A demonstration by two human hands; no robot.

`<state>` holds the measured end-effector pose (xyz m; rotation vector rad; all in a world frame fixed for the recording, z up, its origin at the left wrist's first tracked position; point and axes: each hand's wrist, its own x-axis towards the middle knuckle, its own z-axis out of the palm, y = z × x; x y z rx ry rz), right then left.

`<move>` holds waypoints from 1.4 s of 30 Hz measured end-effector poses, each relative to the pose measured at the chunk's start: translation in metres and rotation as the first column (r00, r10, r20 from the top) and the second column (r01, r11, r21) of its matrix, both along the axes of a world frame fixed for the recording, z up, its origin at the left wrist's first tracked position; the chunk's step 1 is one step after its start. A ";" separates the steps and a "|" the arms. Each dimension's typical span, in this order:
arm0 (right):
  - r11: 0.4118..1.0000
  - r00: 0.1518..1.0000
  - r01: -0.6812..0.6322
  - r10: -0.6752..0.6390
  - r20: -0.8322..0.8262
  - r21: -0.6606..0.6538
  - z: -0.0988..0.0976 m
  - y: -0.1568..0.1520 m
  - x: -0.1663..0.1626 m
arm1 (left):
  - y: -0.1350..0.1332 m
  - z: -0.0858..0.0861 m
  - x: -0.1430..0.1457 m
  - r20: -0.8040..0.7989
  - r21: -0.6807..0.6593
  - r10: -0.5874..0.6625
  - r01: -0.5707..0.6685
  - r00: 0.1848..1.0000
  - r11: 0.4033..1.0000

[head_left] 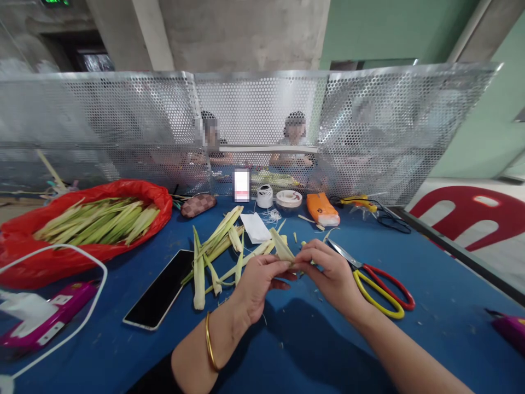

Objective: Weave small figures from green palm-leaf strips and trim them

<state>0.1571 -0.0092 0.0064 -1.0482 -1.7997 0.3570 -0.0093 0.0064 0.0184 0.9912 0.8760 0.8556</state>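
Note:
Both hands meet over the blue table [430,323] and pinch the same pale green leaf strip [282,246]. My left hand [256,282], with a gold bangle on the wrist, grips its near end with closed fingers. My right hand [328,271] pinches it from the right side. Loose leaf strips [213,249] lie scattered just beyond the hands. Red and yellow scissors [377,287] rest on the table right beside my right hand.
A black phone [162,289] lies left of the hands. A red bag of leaves [88,221] sits at the far left. Thread spool [264,196], tape roll [289,198], orange object [322,209], pink device [45,320] with white cable. A perforated metal screen [262,126] backs the table; people sit behind it.

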 end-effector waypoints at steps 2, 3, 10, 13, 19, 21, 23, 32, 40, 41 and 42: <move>1.000 1.000 0.022 -0.022 0.007 -0.016 0.000 0.000 0.000 | 0.000 0.001 0.000 -0.012 0.022 -0.015 0.016 1.000 1.000; 0.999 0.999 0.036 -0.035 0.006 -0.028 0.001 0.000 0.000 | 0.000 0.002 0.000 -0.027 0.039 -0.024 0.025 0.999 0.999; 0.983 0.986 0.089 -0.110 -0.127 -0.162 0.003 0.000 -0.005 | -0.001 0.008 0.001 -0.222 0.229 0.009 0.043 0.975 0.973; 0.972 0.973 0.093 -0.134 -0.187 -0.215 0.000 0.002 -0.006 | -0.001 0.005 0.002 -0.269 0.296 0.031 0.052 0.963 0.954; 0.938 0.953 0.038 -0.138 -0.271 -0.345 -0.002 0.002 -0.010 | 0.001 -0.003 0.002 -0.343 0.386 0.051 0.091 0.938 0.918; 0.945 0.953 0.029 -0.124 -0.275 -0.327 0.000 0.002 -0.011 | 0.001 -0.004 0.002 -0.352 0.383 0.055 0.090 0.934 0.919; 0.948 0.953 0.028 -0.121 -0.278 -0.316 0.000 0.002 -0.011 | 0.001 -0.005 0.002 -0.361 0.389 0.053 0.099 0.931 0.916; 0.902 0.969 -0.074 -0.036 -0.246 -0.424 0.000 0.004 -0.006 | 0.003 -0.010 0.000 -0.416 0.375 0.041 0.130 0.909 0.918; 0.901 0.990 -0.018 -0.045 -0.133 -0.434 0.006 0.007 0.011 | 0.003 -0.002 0.001 -0.398 0.281 0.064 0.056 0.915 0.958; 0.911 0.989 0.023 -0.082 -0.125 -0.413 0.006 0.008 0.013 | 0.003 -0.001 0.001 -0.390 0.274 0.075 0.038 0.918 0.961; 0.921 0.986 0.048 -0.105 -0.130 -0.386 0.006 0.008 0.014 | 0.003 -0.001 0.002 -0.377 0.262 0.083 0.020 0.923 0.965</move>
